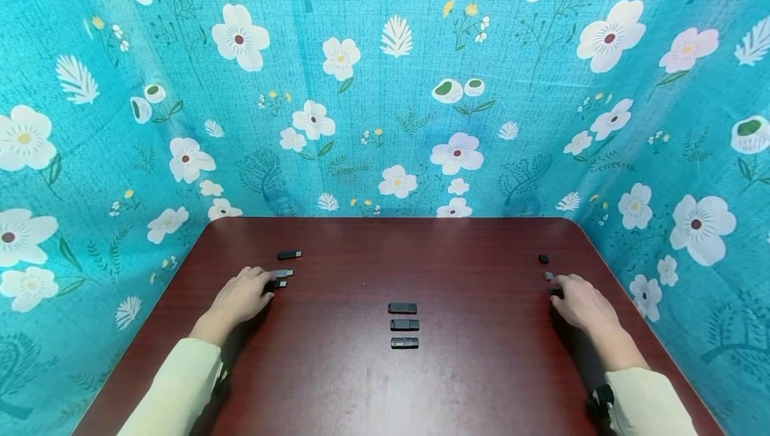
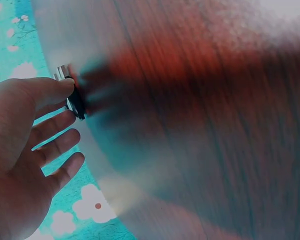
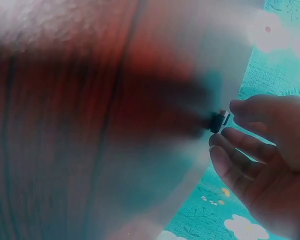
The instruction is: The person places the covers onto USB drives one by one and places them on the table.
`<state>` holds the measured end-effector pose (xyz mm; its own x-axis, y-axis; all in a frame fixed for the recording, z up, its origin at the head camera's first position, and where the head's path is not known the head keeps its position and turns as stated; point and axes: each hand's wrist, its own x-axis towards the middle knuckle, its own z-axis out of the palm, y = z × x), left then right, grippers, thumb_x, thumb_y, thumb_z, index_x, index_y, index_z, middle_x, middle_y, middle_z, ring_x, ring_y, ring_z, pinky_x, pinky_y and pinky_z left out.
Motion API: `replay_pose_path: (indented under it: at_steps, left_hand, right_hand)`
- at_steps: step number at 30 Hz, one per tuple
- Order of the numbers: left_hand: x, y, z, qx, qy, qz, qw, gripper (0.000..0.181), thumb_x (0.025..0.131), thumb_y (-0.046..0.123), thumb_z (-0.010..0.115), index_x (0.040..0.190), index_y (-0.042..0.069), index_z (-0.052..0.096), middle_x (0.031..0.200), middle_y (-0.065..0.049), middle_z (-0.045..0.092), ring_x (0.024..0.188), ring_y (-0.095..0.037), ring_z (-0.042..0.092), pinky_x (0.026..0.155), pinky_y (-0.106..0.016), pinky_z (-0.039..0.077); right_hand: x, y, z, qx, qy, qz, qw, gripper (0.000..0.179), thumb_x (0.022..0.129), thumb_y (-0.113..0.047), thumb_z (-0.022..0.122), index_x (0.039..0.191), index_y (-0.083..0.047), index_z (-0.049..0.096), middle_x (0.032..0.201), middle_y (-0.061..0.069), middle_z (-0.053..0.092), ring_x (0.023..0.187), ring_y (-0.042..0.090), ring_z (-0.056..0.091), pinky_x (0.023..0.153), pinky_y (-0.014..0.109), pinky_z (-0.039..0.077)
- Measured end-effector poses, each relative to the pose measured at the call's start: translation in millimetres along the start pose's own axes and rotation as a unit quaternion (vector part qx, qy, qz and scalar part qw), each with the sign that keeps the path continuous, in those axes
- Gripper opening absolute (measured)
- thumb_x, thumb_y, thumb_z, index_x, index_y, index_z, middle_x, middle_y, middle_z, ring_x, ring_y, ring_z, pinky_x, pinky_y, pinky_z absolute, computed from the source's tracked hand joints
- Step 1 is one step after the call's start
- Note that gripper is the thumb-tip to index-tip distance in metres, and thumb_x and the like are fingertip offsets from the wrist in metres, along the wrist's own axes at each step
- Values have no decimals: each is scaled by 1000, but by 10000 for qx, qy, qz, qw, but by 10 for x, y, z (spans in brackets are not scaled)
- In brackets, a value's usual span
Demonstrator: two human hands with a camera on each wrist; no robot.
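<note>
In the head view my left hand is at the table's left side, at a black USB stick whose silver plug points right. The left wrist view shows the thumb and forefinger pinching this black stick, the other fingers spread. Just beyond lie a grey USB stick and another black USB stick, plugs bare. At the right side, my right hand has its thumb and fingers parted around a small black cap. A grey cap and a black cap lie past its fingertips.
Mid-table, three dark USB sticks lie in a column: a far one, a middle one and a near one. A blue flowered curtain surrounds the dark red table at its back and sides.
</note>
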<state>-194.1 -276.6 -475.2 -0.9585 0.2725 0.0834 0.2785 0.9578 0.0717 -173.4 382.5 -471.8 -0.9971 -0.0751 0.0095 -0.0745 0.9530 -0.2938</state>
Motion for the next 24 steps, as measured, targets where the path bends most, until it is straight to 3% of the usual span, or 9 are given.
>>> replay_pose_path:
  at_steps: [10,17,24]
  left_hand:
    - [53,-37,40,70,34,-19,10000,28,91,16,75,114,0,69,106,-14,65,102,-33,57,84,-51,53]
    - [78,-70,79,-4,90,26,10000,15,91,13,76,101,4,69,95,-9,63,94,-30,57,80,-49,53]
    - [99,-68,50,-101,73,10,9999,13,90,11,77,97,5,67,93,-8,63,92,-29,57,81,-47,54]
  right_hand:
    - [49,81,-4,-93,-36,66,9999,31,89,-1,67,119,8,63,119,34,57,100,45,56,82,61,51]
    - [93,85,5,-73,-205,161,9996,29,90,1,66,118,10,63,118,34,56,101,45,54,82,60,51]
    - [118,102,27,-144,-208,165,9995,29,90,2,67,116,12,63,115,34,57,102,47,55,83,61,51]
